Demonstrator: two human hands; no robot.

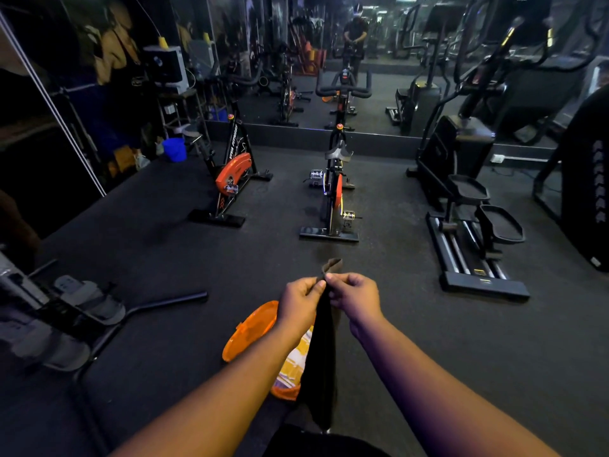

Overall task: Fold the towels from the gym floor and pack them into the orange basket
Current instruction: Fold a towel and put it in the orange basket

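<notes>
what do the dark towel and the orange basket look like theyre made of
The dark towel looks like soft matte cloth: it hangs limp and creased from both hands. The orange basket looks like glossy, slightly translucent plastic, judging by its shiny rim; probably rigid.

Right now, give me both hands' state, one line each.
Left hand: closed, pinching the top edge of the dark towel.
Right hand: closed, pinching the same towel edge beside the left; the towel hangs over the orange basket.
</notes>
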